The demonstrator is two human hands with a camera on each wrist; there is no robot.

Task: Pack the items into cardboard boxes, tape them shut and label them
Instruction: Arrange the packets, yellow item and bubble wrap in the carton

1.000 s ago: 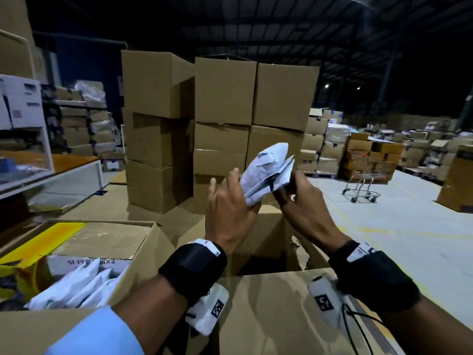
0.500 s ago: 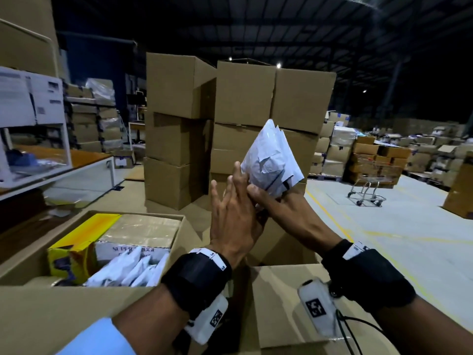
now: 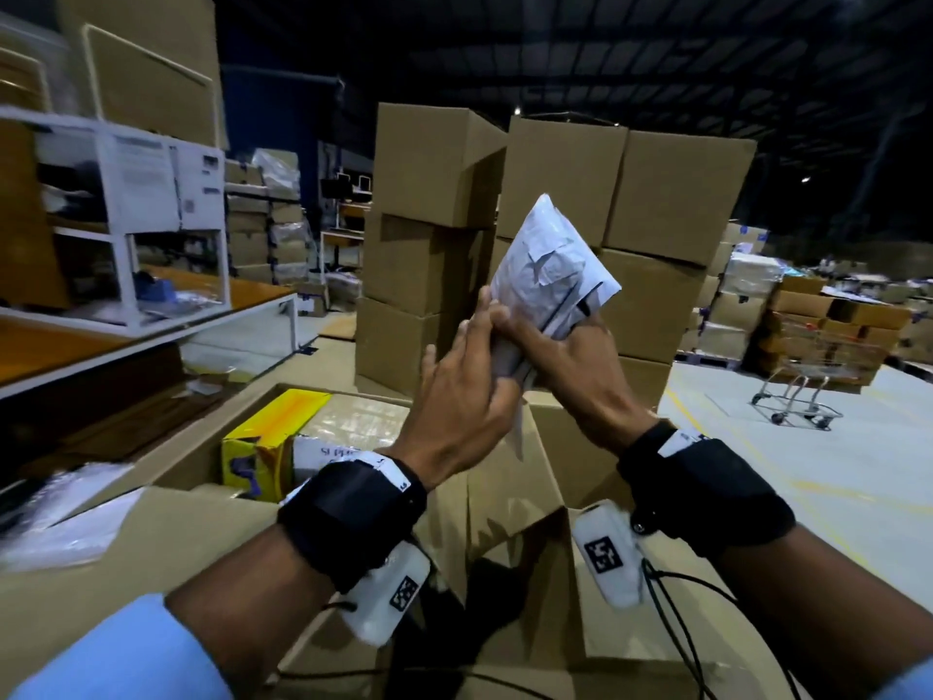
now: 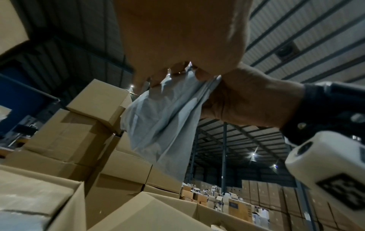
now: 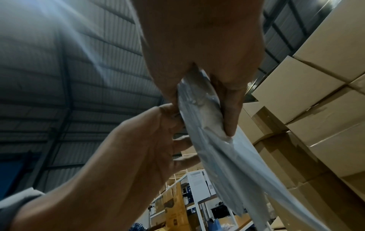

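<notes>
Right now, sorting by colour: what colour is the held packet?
White packet, with a black stripe; clearest in head view.

I can read only a few blue letters, roughly "SUPP", on the white face of a package beside the yellow carton. The sheets posted on the white shelf are too blurred for me to read.
</notes>
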